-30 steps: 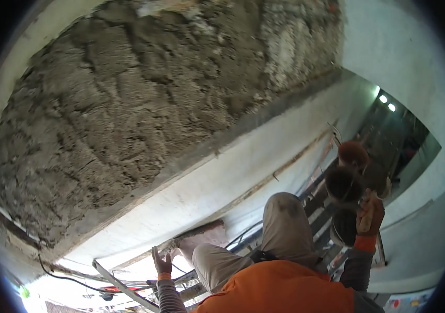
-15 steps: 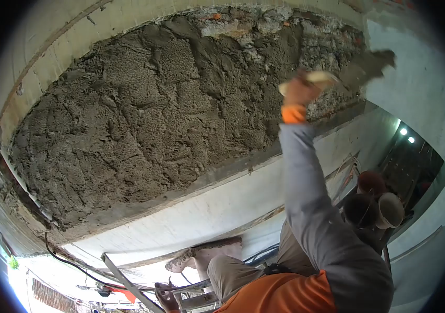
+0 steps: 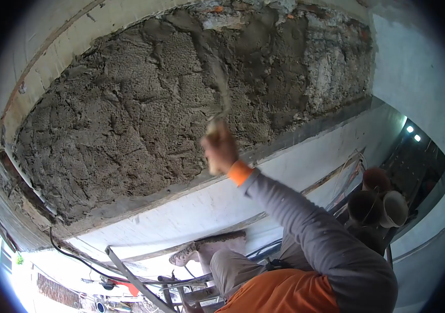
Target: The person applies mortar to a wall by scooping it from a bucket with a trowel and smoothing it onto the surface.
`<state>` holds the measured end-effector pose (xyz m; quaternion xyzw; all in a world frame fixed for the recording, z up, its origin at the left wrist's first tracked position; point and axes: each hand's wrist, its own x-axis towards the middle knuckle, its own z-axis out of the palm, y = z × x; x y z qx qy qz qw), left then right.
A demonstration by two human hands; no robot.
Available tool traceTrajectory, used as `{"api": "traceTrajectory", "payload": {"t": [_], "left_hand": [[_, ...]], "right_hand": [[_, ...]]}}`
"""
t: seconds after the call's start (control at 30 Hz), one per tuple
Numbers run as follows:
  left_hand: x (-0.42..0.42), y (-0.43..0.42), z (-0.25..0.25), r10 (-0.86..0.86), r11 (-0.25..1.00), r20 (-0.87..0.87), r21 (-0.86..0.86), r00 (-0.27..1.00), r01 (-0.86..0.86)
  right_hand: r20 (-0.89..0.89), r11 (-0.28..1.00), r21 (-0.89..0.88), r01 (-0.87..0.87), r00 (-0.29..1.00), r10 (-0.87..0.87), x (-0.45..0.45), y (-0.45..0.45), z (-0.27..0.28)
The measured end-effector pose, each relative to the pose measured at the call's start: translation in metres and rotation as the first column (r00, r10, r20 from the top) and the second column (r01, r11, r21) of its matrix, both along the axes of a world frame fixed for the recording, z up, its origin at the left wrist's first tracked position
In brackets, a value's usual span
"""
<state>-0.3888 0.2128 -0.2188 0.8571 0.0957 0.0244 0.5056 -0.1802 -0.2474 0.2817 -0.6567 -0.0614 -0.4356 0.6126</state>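
Note:
My right hand (image 3: pixel 219 148), in a grey sleeve with an orange cuff, is closed around the pale handle of a trowel (image 3: pixel 213 166). The trowel's blade (image 3: pixel 223 94) is blurred and seen nearly edge-on, close against the wet mortar (image 3: pixel 144 109) on the wall. Rough grey mortar covers most of this panel, with smoother, darker mortar (image 3: pixel 272 68) right of the blade. Bare, rough masonry (image 3: pixel 334 65) shows at the panel's right end. My left hand (image 3: pixel 195 308) is partly visible at the bottom edge beside a metal frame; its fingers are unclear.
Below the panel runs a ledge (image 3: pixel 306 128) above a white wall. Several buckets (image 3: pixel 393 208) hang or stand at the right. A mortar-crusted pinkish container (image 3: pixel 222 245) is by my knee. A metal bar (image 3: pixel 136 279) slants at lower left, near a black cable (image 3: pixel 60 250).
My right hand has swept left and down with the trowel, from the panel's right end to its middle. Dark mortar that was on the blade no longer shows there. My left hand has shifted right and lower.

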Motion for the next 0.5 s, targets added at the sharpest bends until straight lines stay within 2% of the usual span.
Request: {"api": "traceTrajectory", "payload": {"t": [0.03, 0.07, 0.17, 0.23, 0.3, 0.4, 0.47, 0.5], "left_hand": [[-0.002, 0.001, -0.001, 0.016, 1.000, -0.015, -0.005, 1.000, -0.016], [-0.002, 0.005, -0.002, 0.042, 0.999, -0.023, -0.019, 0.999, -0.043], [-0.002, 0.012, -0.006, 0.086, 0.995, -0.042, -0.047, 0.995, -0.088], [-0.004, 0.016, -0.009, 0.111, 0.991, -0.053, -0.062, 0.992, -0.115], [-0.005, 0.022, -0.013, 0.139, 0.986, -0.062, -0.086, 0.988, -0.144], [-0.008, 0.037, -0.032, 0.177, 0.970, -0.065, -0.157, 0.982, -0.185], [-0.010, 0.050, -0.049, 0.208, 0.943, -0.057, -0.253, 0.977, -0.215], [-0.010, 0.052, -0.051, 0.239, 0.903, -0.048, -0.355, 0.970, -0.240]], "right_hand": [[-0.008, 0.986, 0.161, -0.035, 0.999, 0.037, 0.001, -0.027, 0.014], [0.108, 0.968, 0.252, 0.008, 0.993, -0.037, 0.033, -0.066, 0.010], [0.122, 0.898, 0.412, 0.156, 0.967, -0.224, 0.054, -0.145, 0.053], [0.093, 0.904, 0.378, 0.201, 0.963, -0.253, 0.048, -0.157, 0.070], [0.033, 0.873, 0.251, 0.417, 0.898, -0.439, 0.105, -0.213, 0.068], [0.099, 0.789, 0.118, 0.603, 0.783, -0.614, 0.103, -0.181, 0.080], [0.188, 0.666, 0.007, 0.746, 0.653, -0.734, 0.105, -0.140, 0.083], [0.197, 0.707, 0.035, 0.706, 0.689, -0.698, 0.119, -0.129, 0.082]]}}
